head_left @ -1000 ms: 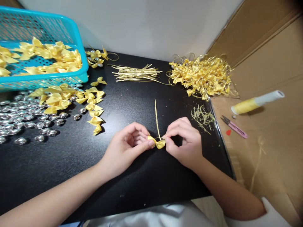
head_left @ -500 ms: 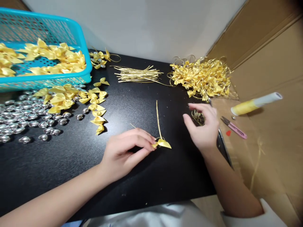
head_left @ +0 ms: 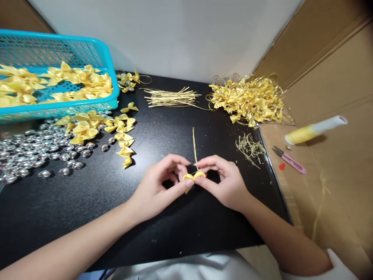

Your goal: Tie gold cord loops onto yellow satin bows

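Observation:
A small yellow ribbon bow [head_left: 193,177] with a thin gold cord [head_left: 194,144] rising from its middle is pinched between both hands, just above the black table [head_left: 163,128]. My left hand [head_left: 157,186] grips the bow's left wing with thumb and forefinger. My right hand [head_left: 224,181] pinches the right wing, its other fingers curled.
A turquoise basket [head_left: 58,107] of yellow bows stands at the back left, with loose bows [head_left: 87,128] and silver heart beads [head_left: 32,149] in front. Cut gold cords [head_left: 171,97], a pile of finished bows [head_left: 247,99], cord scraps [head_left: 249,147], pink snips [head_left: 290,159] and a yellow thread spool [head_left: 314,128] lie right.
My right hand had gone out to the right toward the cord scraps; it has come back and pinched the bow again. My left hand kept hold of the bow.

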Demonstrator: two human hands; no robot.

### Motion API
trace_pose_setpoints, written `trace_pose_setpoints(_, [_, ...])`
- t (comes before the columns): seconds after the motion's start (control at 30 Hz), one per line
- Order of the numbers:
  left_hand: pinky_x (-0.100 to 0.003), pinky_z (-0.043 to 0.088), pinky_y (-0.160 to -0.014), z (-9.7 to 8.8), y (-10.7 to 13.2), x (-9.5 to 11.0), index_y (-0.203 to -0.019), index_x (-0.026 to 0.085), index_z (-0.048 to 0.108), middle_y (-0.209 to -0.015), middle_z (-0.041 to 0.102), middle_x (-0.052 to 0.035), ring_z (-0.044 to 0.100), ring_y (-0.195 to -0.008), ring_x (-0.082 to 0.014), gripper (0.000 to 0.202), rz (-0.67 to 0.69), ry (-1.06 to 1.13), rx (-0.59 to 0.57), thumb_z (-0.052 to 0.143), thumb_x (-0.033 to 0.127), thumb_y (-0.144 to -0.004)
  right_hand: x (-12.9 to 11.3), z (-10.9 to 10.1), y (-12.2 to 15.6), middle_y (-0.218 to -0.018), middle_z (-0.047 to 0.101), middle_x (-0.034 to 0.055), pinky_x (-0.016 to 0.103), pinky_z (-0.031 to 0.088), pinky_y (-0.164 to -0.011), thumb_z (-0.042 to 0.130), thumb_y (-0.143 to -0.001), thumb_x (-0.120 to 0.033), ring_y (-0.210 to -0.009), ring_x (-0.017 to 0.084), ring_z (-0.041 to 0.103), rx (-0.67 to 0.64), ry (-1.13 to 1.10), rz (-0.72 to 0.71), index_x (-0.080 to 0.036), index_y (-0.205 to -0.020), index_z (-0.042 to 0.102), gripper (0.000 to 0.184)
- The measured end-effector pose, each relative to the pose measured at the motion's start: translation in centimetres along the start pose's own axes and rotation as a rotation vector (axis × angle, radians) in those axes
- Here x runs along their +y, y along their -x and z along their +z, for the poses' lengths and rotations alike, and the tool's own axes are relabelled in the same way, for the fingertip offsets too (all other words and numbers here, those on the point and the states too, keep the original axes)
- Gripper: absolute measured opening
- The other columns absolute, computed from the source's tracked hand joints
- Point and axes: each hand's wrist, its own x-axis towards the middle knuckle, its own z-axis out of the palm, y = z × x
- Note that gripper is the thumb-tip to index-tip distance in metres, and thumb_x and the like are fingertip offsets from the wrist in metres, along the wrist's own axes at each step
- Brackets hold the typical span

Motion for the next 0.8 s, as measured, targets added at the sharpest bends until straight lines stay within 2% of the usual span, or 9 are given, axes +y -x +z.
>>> trace_pose_setpoints(0.07, [-0.021,0.051,-0.059,0.1,-0.1,0.1,-0.101,0.019,0.060,-0.073,0.062,0.0007,0.060,-0.063,-0.0106,0.015,-0.057,0.059,-0.050,0.064,0.023,-0.087,0.0,0.0,0.0,-0.077,0.074,-0.0003,0.025,0.056,-0.068,0.072,-0.078,-0.021,-0.068,0.013,0.071,-0.010,0.014,-0.025,-0.022,-0.097,0.066,0.019])
trace_pose_setpoints(0.1, [-0.020,0.050,-0.060,0.0,-0.2,0.1,-0.100,0.019,0.061,-0.072,0.062,0.0011,0.060,-0.063,-0.0102,0.013,-0.050,0.082,-0.024,0.064,0.022,-0.087,0.1,-0.1,-0.1,-0.077,0.074,-0.0003,0.025,0.056,-0.067,0.071,-0.079,-0.021,-0.068,0.013,0.071,0.013,0.031,-0.032,-0.022,-0.097,0.066,0.018])
trace_pose_setpoints(0.17, [-0.019,0.049,-0.060,-0.5,-0.5,0.1,-0.097,0.020,0.062,-0.069,0.062,0.0026,0.059,-0.061,-0.0092,0.011,-0.018,0.119,0.140,0.065,0.020,-0.086,0.2,-0.4,-0.4,-0.075,0.072,-0.0005,0.027,0.055,-0.067,0.068,-0.081,-0.020,-0.067,0.014,0.068,0.122,0.122,-0.042,-0.022,-0.093,0.066,0.013])
trace_pose_setpoints(0.23, [-0.018,0.047,-0.059,-1.5,-1.0,-0.1,-0.094,0.022,0.062,-0.067,0.060,0.0044,0.057,-0.059,-0.0081,0.011,0.009,0.159,0.380,0.067,0.019,-0.084,0.4,-0.7,-0.7,-0.075,0.070,0.0005,0.031,0.053,-0.069,0.066,-0.081,-0.018,-0.071,0.015,0.065,0.216,0.279,-0.091,-0.021,-0.087,0.066,0.007])
trace_pose_setpoints(0.3, [-0.018,0.046,-0.059,-2.4,-1.6,-0.4,-0.092,0.023,0.063,-0.065,0.058,0.0055,0.053,-0.058,-0.0079,0.012,0.021,0.213,0.554,0.067,0.017,-0.082,0.6,-1.0,-0.9,-0.080,0.070,0.0022,0.035,0.050,-0.075,0.067,-0.081,-0.017,-0.079,0.018,0.062,0.197,0.433,-0.164,-0.022,-0.083,0.067,0.005])
trace_pose_setpoints(0.37, [-0.019,0.045,-0.059,-3.0,-2.1,-0.7,-0.090,0.023,0.063,-0.064,0.055,0.0054,0.051,-0.057,-0.0085,0.011,0.014,0.255,0.617,0.066,0.016,-0.082,0.6,-1.0,-0.9,-0.088,0.071,0.0037,0.039,0.046,-0.082,0.070,-0.080,-0.021,-0.088,0.021,0.060,0.094,0.543,-0.214,-0.022,-0.085,0.069,0.005])
trace_pose_setpoints(0.57, [-0.021,0.045,-0.059,-2.5,-2.2,-1.4,-0.091,0.022,0.069,-0.073,0.060,0.0024,0.052,-0.062,-0.0094,0.009,-0.049,0.253,0.546,0.064,0.022,-0.083,0.6,-0.9,-0.4,-0.111,0.067,0.0062,0.046,0.037,-0.091,0.076,-0.075,-0.034,-0.105,0.026,0.053,-0.114,0.727,-0.193,-0.023,-0.091,0.069,0.020])
trace_pose_setpoints(0.7, [-0.021,0.046,-0.061,-2.2,-2.1,-1.5,-0.093,0.022,0.072,-0.076,0.063,0.0015,0.053,-0.065,-0.0092,0.013,-0.111,0.244,0.516,0.065,0.026,-0.083,0.7,-1.1,-0.4,-0.114,0.066,0.0055,0.047,0.035,-0.093,0.073,-0.076,-0.030,-0.108,0.027,0.051,-0.138,0.752,-0.184,-0.023,-0.088,0.068,0.015])
trace_pose_setpoints(0.8, [-0.022,0.049,-0.065,-2.1,-2.1,-1.1,-0.095,0.020,0.073,-0.072,0.065,0.0019,0.057,-0.064,-0.0097,0.016,-0.133,0.193,0.480,0.067,0.027,-0.083,0.9,-1.2,-0.5,-0.111,0.066,0.0051,0.047,0.035,-0.091,0.070,-0.079,-0.025,-0.106,0.026,0.052,-0.095,0.753,-0.180,-0.024,-0.087,0.067,0.009])
